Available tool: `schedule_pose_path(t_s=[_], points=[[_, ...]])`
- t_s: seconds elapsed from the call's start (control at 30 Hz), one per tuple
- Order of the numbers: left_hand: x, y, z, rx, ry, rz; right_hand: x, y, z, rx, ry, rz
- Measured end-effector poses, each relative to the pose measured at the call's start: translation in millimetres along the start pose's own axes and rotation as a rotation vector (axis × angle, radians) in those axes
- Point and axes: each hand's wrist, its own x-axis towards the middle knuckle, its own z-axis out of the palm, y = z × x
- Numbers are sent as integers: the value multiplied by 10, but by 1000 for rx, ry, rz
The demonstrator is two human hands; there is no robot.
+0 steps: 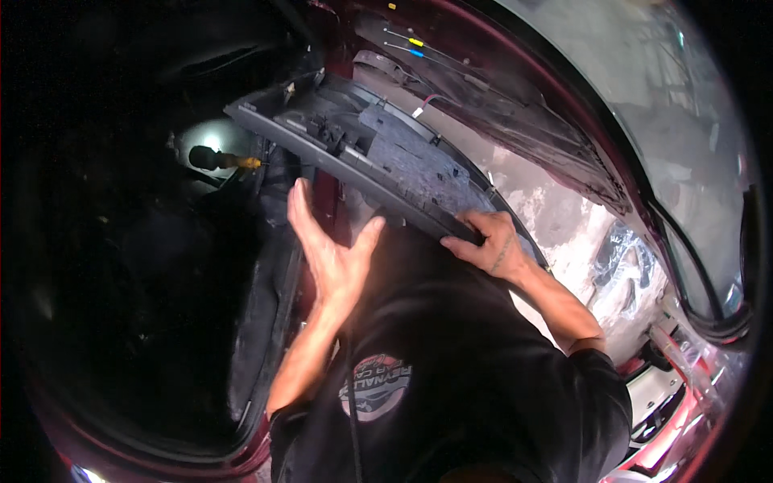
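My right hand is closed around the lower edge of a long dark trim panel, its thumb on the front rim and fingers reaching over it. The panel lies tilted diagonally, with a grey felt-like backing, black plastic fittings and clips along its far edge. My left hand is open, thumb and fingers spread, just below the panel at the left of my right hand, holding nothing. Behind it runs the maroon edge of a car body opening.
At left, a dark car interior holds a lit lamp or tool with a yellow part. At right stands an open maroon car panel with glass, bearing two thin pieces tagged yellow and blue. Crumpled plastic lies on pale ground below.
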Motion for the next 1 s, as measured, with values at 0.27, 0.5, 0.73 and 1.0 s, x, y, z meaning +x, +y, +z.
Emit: schedule_pose_path(t_s=[0.27, 0.5, 0.73, 1.0], points=[[564, 476, 322, 736, -727, 734, 238, -28, -242, 71, -83, -50], [782, 396, 413, 583, -868, 744, 716, 199, -490, -81, -272, -13], [732, 359, 483, 521, -843, 708, 2302, 777, -459, -533, 401, -416], [587, 338, 539, 467, -685, 621, 2753, 1056, -475, -269, 210, -154]])
